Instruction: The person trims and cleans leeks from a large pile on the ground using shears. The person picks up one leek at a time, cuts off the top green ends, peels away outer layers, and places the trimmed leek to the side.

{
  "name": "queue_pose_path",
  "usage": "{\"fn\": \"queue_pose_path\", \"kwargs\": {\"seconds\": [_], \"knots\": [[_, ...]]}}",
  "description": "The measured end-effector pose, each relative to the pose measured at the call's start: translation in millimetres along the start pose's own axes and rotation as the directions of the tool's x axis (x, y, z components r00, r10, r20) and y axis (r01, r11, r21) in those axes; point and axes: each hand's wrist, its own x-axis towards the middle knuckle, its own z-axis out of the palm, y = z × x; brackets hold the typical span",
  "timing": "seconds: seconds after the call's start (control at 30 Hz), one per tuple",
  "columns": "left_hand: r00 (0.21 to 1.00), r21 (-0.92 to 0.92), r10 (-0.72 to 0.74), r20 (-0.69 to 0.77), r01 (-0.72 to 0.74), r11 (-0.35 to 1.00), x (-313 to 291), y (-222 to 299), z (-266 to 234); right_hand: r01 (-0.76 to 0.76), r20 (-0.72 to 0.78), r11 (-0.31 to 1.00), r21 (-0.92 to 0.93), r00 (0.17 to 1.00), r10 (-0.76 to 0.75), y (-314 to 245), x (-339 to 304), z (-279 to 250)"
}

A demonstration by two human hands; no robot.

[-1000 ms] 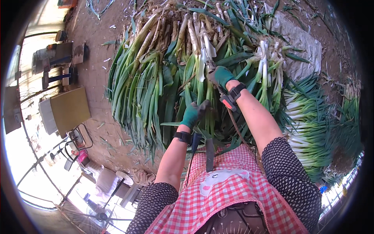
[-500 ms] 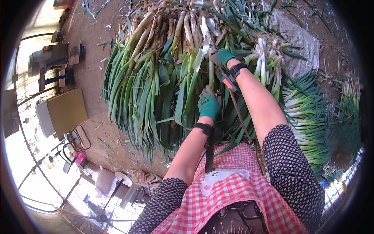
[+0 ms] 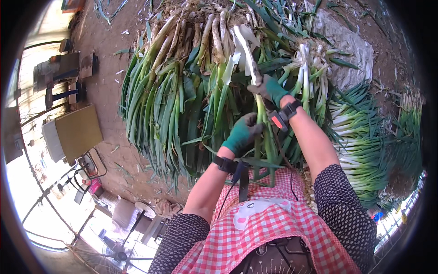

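Observation:
A long leek (image 3: 247, 48) with a bare white shank slants up off a big heap of leeks (image 3: 159, 102). My right hand (image 3: 270, 89), in a green and grey glove, is closed round its shank about halfway along. Lower down, my left hand (image 3: 244, 132), gloved alike, has its fingers curled at the greener part of the same leek. Its leaves hang toward my checked apron (image 3: 260, 205). Pale strips of loose skin (image 3: 232, 66) lie beside the shank. My palms and the inner sides of my fingers are hidden.
Several white-stemmed leeks (image 3: 305, 68) lie right of my right hand, near a pale sheet (image 3: 351, 50). A neat stack of cleaned leeks (image 3: 358, 150) runs down the right. On the left are a tan board (image 3: 78, 130) and a standing fan (image 3: 119, 255).
The leek has come up out of the heap and toward me. My right hand has shifted down and right along with it; my left hand has gone from lying flat to curled, slightly lower.

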Motion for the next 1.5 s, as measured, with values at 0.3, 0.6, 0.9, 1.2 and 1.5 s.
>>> {"fn": "queue_pose_path", "kwargs": {"seconds": [0.3,0.6,0.9,1.2,1.5], "knots": [[0.584,0.780,0.562,-0.586,0.219,0.586,45.5,12.9,-112.1,0.249,-0.363,0.968,0.018,0.904,-0.226,53.6,-144.0,-100.1],[0.911,0.359,-0.078,-0.404,0.236,0.903,63.4,-18.9,-111.1,-0.069,-0.347,0.940,-0.335,0.936,-0.055,116.6,-104.9,-56.0],[0.954,0.714,0.297,0.045,-0.239,0.658,-3.6,-83.5,-114.2,0.275,0.123,0.924,-0.265,0.960,-0.250,19.1,-146.7,68.3],[0.916,0.984,0.387,0.101,-0.150,0.098,8.9,-114.1,-108.8,0.386,0.153,0.806,-0.450,0.922,-0.356,43.2,-149.4,84.1],[0.791,-0.146,-0.363,-0.493,0.337,0.930,5.5,-39.3,-64.4,0.144,0.027,0.893,-0.426,0.989,-0.147,36.6,-152.9,84.1]]}}
